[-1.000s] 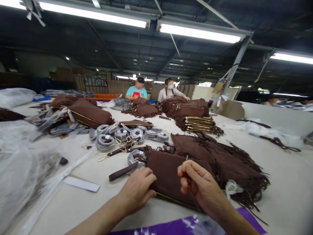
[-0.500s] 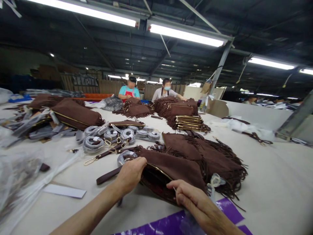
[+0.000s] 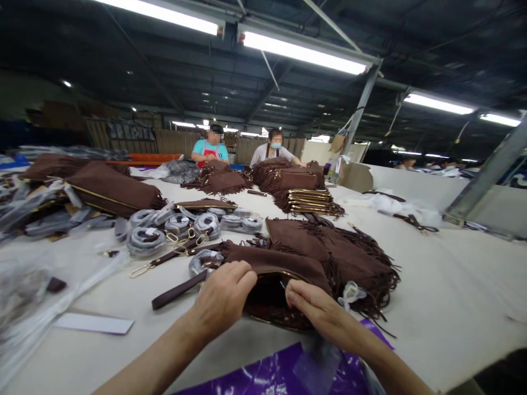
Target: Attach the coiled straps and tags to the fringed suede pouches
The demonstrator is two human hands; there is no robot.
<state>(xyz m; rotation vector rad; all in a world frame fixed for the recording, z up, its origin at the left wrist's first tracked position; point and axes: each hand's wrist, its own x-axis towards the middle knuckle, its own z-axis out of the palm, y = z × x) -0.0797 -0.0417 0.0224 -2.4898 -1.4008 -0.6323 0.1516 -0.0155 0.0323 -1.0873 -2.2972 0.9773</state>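
A brown suede fringed bag [image 3: 284, 264] lies in front of me on the white table [image 3: 444, 307], its mouth held open toward me. My left hand [image 3: 224, 296] grips the bag's upper left edge. At the right side of the opening, my right hand [image 3: 319, 312] has its fingertips pushed into the dark inside. A brown strap [image 3: 179, 289] lies just left of the bag. A small clear plastic piece [image 3: 351, 292] sits by my right wrist.
More fringed bags [image 3: 349, 258] are piled behind mine, with stacks [image 3: 308, 200] farther back. Wrapped strap coils [image 3: 177, 226] and clear plastic bags [image 3: 37, 274] cover the left. A purple sheet [image 3: 272, 376] lies at the near edge. Two people [image 3: 242, 149] work at the far end.
The bag lay flat under both hands a second ago. Since then its mouth has been pulled open, and my right hand has dropped from above it into the opening.
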